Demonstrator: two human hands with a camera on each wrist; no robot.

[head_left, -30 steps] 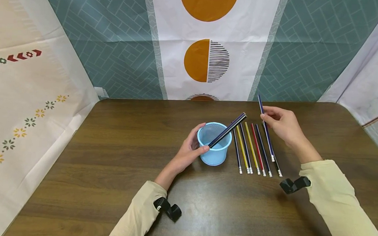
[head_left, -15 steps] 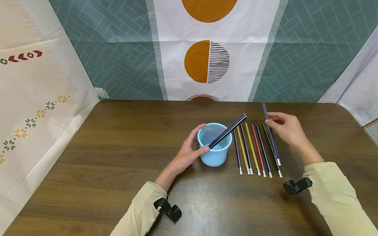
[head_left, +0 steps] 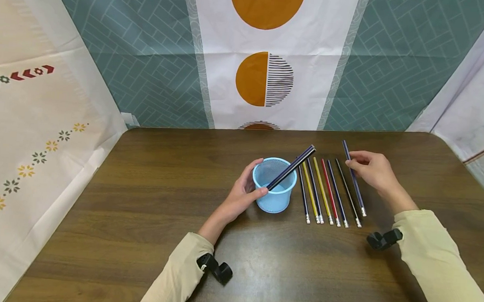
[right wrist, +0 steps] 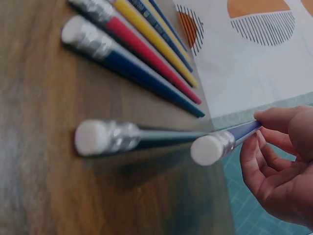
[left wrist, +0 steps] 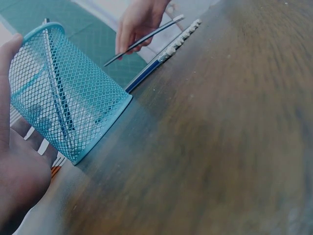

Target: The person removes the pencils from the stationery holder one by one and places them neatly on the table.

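My left hand (head_left: 241, 195) grips a light blue mesh pencil cup (head_left: 273, 203) by its side, thumb over the near rim. Dark pencils (head_left: 292, 167) lean inside the cup toward the right. Between thumb and fingertips, my right hand (head_left: 371, 170) pinches a blue pencil (head_left: 354, 184), its white eraser end toward me. In the right wrist view this blue pencil (right wrist: 242, 131) is raised over the tabletop. Just left of it on the table lies a black pencil (head_left: 348, 194). Further left, a red pencil (head_left: 330, 191) lies in a row with several blue and yellow pencils.
The brown wooden table (head_left: 138, 209) spreads around both hands. Behind its far edge hangs a green and white curtain (head_left: 159, 72) with orange circles. A cream patterned cloth (head_left: 29, 156) is at the left. Black wrist cameras (head_left: 215, 267) sit on both sleeves.
My right hand has moved right and toward me with the blue pencil, from over the black pencil to its right side. My left hand and the cup stay put.
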